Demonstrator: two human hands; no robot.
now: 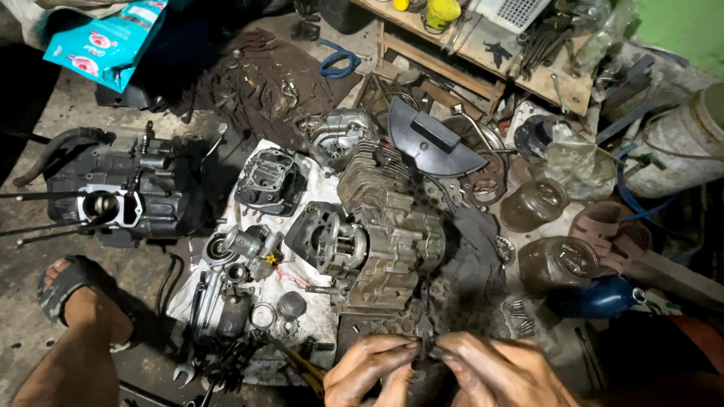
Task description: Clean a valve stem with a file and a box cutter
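Left hand (369, 369) and right hand (501, 369) pinched together on small dark part (427, 348), fingers closed around it. Positioned just below greasy engine block (381, 252) on stained white cloth (302, 316).

Left hand (373, 369) and right hand (494, 369) low in view, knuckles up, fingertips (407, 348) pinched together, meeting at the middle. Sandalled left foot (75, 298) planted flat.

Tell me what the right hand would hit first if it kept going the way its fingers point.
The right hand points left, so it would meet the left hand first, across the small dark part both pinch. Depth is unclear.
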